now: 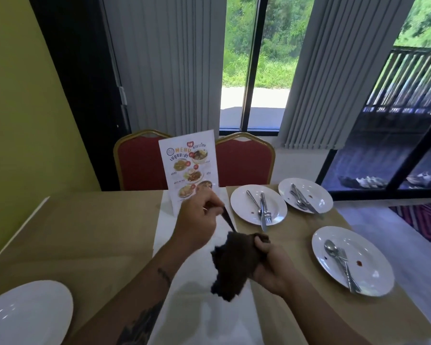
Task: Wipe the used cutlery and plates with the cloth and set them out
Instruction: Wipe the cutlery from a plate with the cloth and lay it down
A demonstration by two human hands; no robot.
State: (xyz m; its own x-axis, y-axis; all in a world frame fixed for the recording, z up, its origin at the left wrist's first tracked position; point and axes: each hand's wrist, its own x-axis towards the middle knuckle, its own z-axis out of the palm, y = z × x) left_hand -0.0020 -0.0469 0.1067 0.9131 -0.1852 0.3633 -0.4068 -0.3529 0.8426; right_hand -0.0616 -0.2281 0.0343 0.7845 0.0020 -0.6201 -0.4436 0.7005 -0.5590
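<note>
Three used plates on desk (85,232), your right side: near plate (373,267), middle plate (241,202), far plate (319,192). Each carries cutlery and sauce spots.

Your left hand (198,217) pinches thin utensil (228,219) by handle, tip buried in cloth (232,267). Your right hand (271,270) has fingers (260,245) curled round cloth.

Step, likely: wiping one utensil.

Next: pull it through cloth, check shine, lay beside spotless plate (28,312) near left.

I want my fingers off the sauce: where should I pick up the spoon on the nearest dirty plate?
Pinch the spoon by its handle end, from the near right side. Its bowl points away, while the handle runs toward you and ends by the plate's near rim, clear of the red sauce spot. The fork lies close alongside.
</note>
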